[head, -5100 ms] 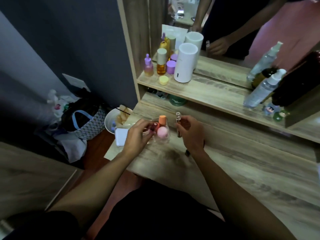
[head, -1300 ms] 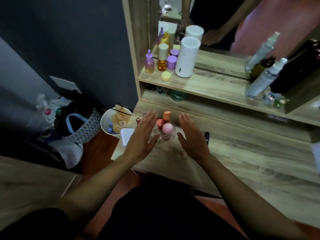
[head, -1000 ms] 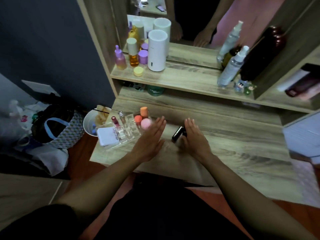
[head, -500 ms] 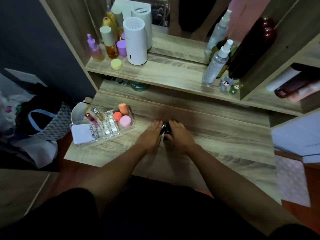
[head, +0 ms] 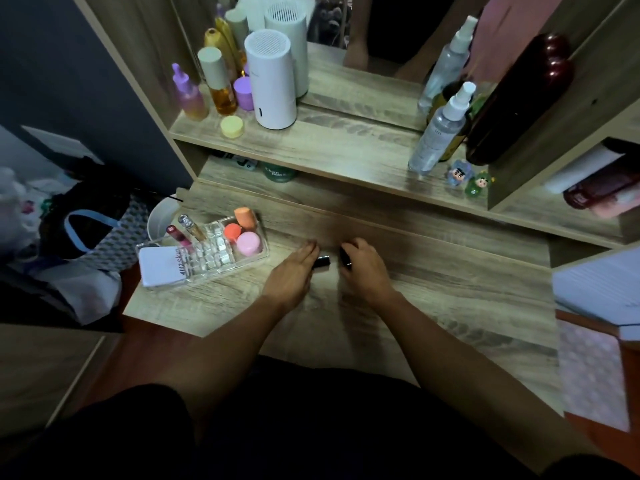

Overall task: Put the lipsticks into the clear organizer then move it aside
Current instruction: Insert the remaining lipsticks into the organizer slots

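We see both hands resting near the middle of the desk (head: 450,292), palms down, close together. The left hand (head: 294,271) lies with its fingers stretched forward and loosely together; a short black lipstick tube (head: 322,261) lies on the wood just beside its fingertips, touching or nearly so — we cannot tell whether any finger actually pinches it. The right hand (head: 363,268) is curled, and a second dark lipstick piece (head: 345,257) shows at its fingertips, partly hidden under the knuckles; the fingers look closed around it, though the grip itself is covered.

The clear organizer (head: 207,254) sits well apart from both hands, toward the desk's left edge, angled a little to that edge. In its rear slots stand two slim lipsticks (head: 183,233), tilted back — one with a reddish cap, one clear and silver. Its right compartment holds an orange sponge (head: 244,216), a red-orange cap (head: 232,232) and a pink round piece (head: 248,243). A white compact (head: 161,266) rests at the organizer's left end, near the desk's front-left corner.

Above the desk, on the shelf (head: 346,150), a white cylinder (head: 272,81) stands near the left end and a spray bottle (head: 438,129) toward the right.
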